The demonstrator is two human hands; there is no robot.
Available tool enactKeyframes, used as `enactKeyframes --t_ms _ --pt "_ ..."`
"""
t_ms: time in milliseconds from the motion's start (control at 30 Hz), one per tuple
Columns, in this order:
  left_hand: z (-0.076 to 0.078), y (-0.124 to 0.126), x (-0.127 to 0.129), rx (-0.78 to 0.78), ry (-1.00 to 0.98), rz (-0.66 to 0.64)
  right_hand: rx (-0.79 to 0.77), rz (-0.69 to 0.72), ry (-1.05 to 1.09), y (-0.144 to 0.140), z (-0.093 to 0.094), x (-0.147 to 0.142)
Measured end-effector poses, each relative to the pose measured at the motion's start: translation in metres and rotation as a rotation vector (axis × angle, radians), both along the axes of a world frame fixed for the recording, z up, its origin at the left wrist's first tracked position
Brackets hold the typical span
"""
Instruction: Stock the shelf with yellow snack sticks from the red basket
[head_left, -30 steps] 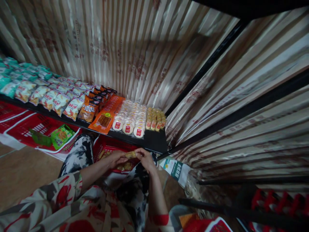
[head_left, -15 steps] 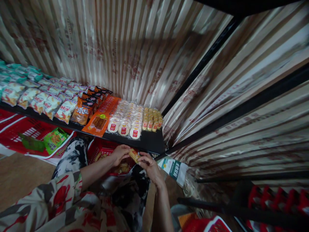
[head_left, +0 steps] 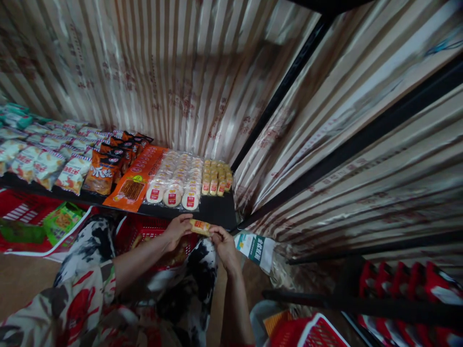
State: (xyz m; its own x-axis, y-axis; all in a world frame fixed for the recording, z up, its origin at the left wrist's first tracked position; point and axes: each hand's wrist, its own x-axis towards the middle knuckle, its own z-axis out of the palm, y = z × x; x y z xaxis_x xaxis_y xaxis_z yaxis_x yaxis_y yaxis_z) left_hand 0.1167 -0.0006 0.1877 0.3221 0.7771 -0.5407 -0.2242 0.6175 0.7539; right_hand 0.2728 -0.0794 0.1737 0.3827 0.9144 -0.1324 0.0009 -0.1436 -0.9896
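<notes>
Two hands raised one snack packet

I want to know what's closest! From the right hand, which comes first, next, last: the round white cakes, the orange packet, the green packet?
From the right hand:
1. Round white cakes, on the shelf just above.
2. Orange packet, farther left on the shelf.
3. Green packet, far left, low down.

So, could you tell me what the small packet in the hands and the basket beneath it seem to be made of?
The small packet, pinched between left hand and right hand, looks like glossy clear plastic film, its tan contents showing through. The red basket looks like moulded plastic, judging by its lattice holes.
</notes>
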Motion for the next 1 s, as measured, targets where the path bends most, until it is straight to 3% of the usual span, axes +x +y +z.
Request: enactKeyframes --t_ms 267,533,1000 --pt "0.001 0.002 0.028 0.052 0.013 0.025 0.049 -0.111 0.085 0.02 -0.001 0.018" --pt "-0.002 0.0 0.063 0.198 0.186 0.081 0.131 -0.26 0.078 0.042 -0.019 0.023" --pt "-0.037 0.013 0.104 0.408 0.478 -0.028 0.143 -0.36 0.034 0.065 -0.051 0.043"
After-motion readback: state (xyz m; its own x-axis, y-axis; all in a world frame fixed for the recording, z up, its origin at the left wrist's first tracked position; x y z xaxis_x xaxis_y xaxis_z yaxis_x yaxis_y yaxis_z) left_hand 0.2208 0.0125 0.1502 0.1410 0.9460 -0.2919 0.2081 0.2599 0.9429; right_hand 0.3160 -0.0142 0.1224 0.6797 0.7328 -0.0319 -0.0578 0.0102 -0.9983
